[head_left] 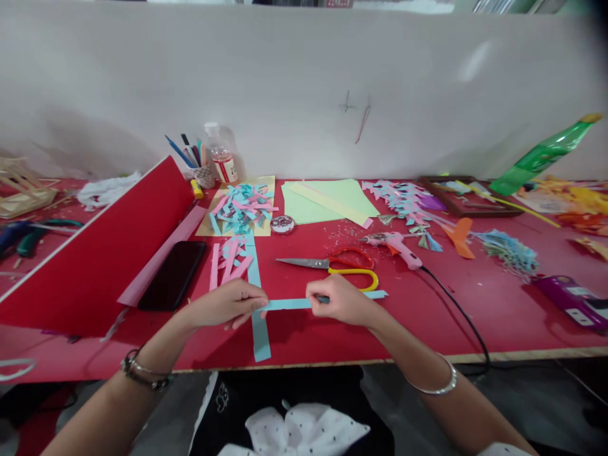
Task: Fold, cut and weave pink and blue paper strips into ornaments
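A narrow light-blue paper strip (289, 304) is stretched sideways between my hands, low over the red table. My left hand (232, 303) pinches its left end between thumb and fingers. Curled around it farther right is my right hand (336, 299), and the strip's tail comes out beyond that hand. A small dark bit shows at the right fingers; I cannot make out what it is. Beneath the left end, a second blue strip (261, 339) lies lengthwise on the table. Scissors (332, 263) with red and yellow handles rest just beyond my right hand.
Cut paper pieces (241, 208) are heaped on a yellow sheet. A pink glue gun (396, 247) trails a black cord on the right. To the left lie a phone (173, 275) and a leaning red board (109, 253). Green sheets (332, 201) lie at the back, near a green bottle (541, 158).
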A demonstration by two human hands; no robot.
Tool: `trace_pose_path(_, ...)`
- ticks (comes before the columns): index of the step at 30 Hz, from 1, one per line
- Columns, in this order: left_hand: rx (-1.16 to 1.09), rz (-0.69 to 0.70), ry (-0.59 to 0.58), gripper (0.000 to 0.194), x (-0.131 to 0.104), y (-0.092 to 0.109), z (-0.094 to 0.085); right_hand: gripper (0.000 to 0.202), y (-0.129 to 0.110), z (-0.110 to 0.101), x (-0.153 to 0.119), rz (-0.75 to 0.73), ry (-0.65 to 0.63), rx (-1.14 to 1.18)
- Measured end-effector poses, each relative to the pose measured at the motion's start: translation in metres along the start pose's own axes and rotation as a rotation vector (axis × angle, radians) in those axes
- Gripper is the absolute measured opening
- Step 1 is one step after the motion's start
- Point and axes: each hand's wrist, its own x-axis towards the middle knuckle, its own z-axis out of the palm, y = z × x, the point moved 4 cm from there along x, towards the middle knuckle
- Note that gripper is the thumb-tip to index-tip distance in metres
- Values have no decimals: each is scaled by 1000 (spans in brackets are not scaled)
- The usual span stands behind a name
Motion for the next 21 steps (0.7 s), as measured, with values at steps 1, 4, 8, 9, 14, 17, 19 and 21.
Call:
trace_pose_path(1, 0, -2, 6, 36, -1, -2, -2, 9, 3, -3, -2, 9, 9, -8)
trace_pose_path(4, 22, -24, 36, 36, -4, -10, -10, 9, 10, -14, -9, 28, 45, -46)
trace_pose_path(8, 47, -72, 73, 40, -11, -20, -22, 11, 19, -28, -20, 70, 70, -93)
trace_pose_path(9, 48, -83, 82, 40, -13, -22, -25, 11, 21, -32, -23, 86, 72, -101)
trace_pose_path(14, 35, -140, 86, 40, -25, -34, -35, 13, 29, -47, -39, 165, 66, -130)
trace_pose_path(17, 39, -155, 85, 40, -28, -39, -36, 15, 35, -51, -49, 206, 58, -123)
trace_pose_path(19, 47, -145, 85, 39, -28, -41, -34, 15, 40, -51, -56, 232, 55, -129)
trace_pose_path(21, 54, -130, 86, 39, -28, -43, -33, 14, 44, -52, -62, 247, 55, -137)
